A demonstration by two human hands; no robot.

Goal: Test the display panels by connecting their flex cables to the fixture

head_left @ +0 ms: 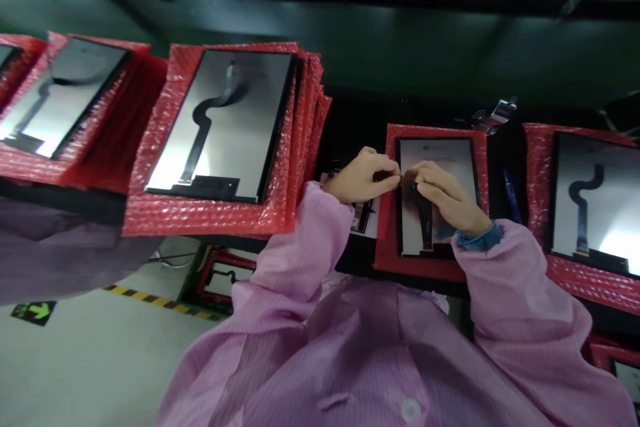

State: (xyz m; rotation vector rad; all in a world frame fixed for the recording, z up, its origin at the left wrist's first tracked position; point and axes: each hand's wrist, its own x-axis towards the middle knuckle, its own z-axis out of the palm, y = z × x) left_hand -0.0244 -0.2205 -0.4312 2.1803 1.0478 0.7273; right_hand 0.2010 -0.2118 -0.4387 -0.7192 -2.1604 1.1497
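A display panel (450, 153) with a black flex cable (425, 221) lies on a red bubble-wrap sheet (393, 240) in front of me. My right hand (440, 190) is over the panel, its thumb and fingers pinched at the upper end of the cable. At the panel's left edge my left hand (367, 175) is closed, thumb and forefinger tips together; anything between them is too small to make out. The two hands' fingertips nearly meet.
Left of my hands stands a stack of red bubble-wrap sheets (310, 120) topped by a panel (250, 140). Another wrapped panel (600, 193) lies at the right, beside a blue pen (511, 197). A clear-and-metal item (500, 113) sits behind. A purple sleeve (65, 253) shows at far left.
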